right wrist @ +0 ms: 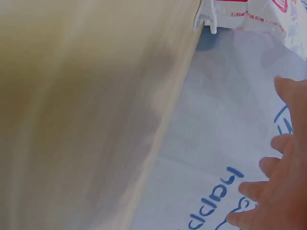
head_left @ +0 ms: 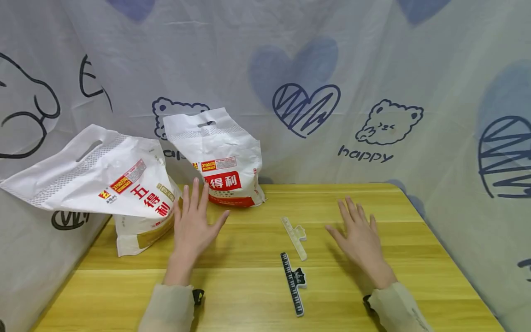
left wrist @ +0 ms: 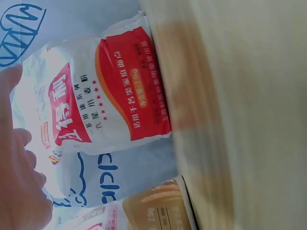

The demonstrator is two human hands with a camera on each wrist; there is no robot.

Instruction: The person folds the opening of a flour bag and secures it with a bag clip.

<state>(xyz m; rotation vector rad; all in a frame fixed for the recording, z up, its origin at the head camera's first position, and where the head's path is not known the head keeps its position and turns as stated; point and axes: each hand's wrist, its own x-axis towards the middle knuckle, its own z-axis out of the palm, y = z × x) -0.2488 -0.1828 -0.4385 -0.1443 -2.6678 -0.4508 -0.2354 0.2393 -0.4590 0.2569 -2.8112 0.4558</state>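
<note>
Both hands hover over a wooden table with fingers spread, holding nothing. In the head view my left hand (head_left: 194, 230) is in front of two white flour bags and overlaps the edge of the nearer one. That bag (head_left: 137, 184) with a gold base leans at the left; the other bag (head_left: 224, 161), with a red base, stands farther back. My right hand (head_left: 360, 237) is right of two ruler-shaped clips. One is a pale clip (head_left: 295, 239); nearer the front lies a black clip (head_left: 292, 283) with piano-key markings. The left wrist view shows the red-based bag (left wrist: 115, 91) upright.
A pale cloth (head_left: 307, 69) printed with hearts and bears hangs behind the table and along its sides. The table's right edge (head_left: 448, 258) runs beside the cloth. Dark straps (head_left: 198, 296) show at both wrists.
</note>
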